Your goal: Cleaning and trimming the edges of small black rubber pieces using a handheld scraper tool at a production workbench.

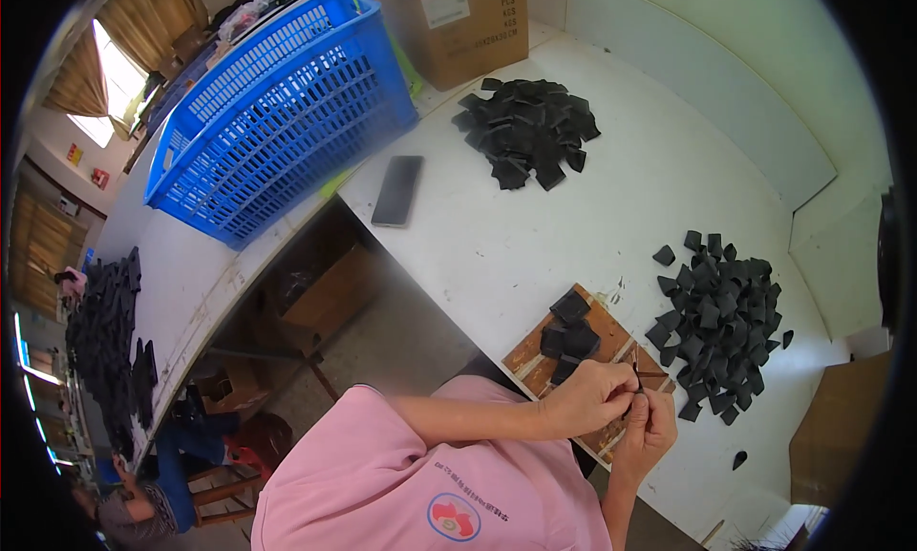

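Note:
Above a brown wooden board point(521, 360) at the table's edge, my two hands meet. My left hand point(590, 398) is closed, with thumb and finger pinching a small dark piece point(638, 386). From the other side, my right hand point(650, 431) pinches the same piece, fingertips close to the left ones. Most of the piece is hidden by the fingers, so its shape is hard to tell. Several flat black pieces point(570, 339) lie on the board just beyond my left hand. To the right of the board spreads a heap of curled black pieces point(718, 317).
Farther back lies another pile of flat black pieces point(531, 126). A phone point(397, 191) rests near a blue plastic basket point(277, 112). Cardboard boxes stand at the back point(468, 35) and right point(841, 427). At lower left, a seated person point(143, 498) is beside a table bearing black strips point(103, 341).

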The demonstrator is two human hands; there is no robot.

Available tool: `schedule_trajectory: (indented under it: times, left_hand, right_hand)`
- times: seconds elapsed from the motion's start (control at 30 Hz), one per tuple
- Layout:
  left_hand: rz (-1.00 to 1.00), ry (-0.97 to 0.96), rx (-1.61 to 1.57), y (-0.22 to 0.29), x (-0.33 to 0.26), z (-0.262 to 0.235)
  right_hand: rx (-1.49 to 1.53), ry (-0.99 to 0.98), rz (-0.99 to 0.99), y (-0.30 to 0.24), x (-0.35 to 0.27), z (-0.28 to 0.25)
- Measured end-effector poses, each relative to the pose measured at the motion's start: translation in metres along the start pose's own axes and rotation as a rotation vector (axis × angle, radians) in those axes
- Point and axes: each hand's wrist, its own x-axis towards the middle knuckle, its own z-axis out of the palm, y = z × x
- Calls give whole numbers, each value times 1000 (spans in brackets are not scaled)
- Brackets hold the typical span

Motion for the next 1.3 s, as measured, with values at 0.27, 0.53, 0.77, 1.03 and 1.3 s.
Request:
schedule_trajectory:
  times: [0.27, 0.53, 0.77, 1.03, 1.3]
  left_hand:
    - [69, 249, -95, -17, -5, 18]
    - [-53, 156, -78, 1, -11, -4]
    - [-439, 58, -829, 9, 8, -19]
    - [-477, -242, -1306, -8, 23, -34]
    - [-614, -204, -1290, 5, 29, -30]
  right_hand:
    - [-198, 136, -94, 15, -3, 9]
    - [1496, -305, 826, 18, -4, 2]
    - [971, -366, 670, -15, 19, -16]
    - [949, -480, 477, 7, 44, -3]
    - [728, -418, 336, -2, 49, -7]
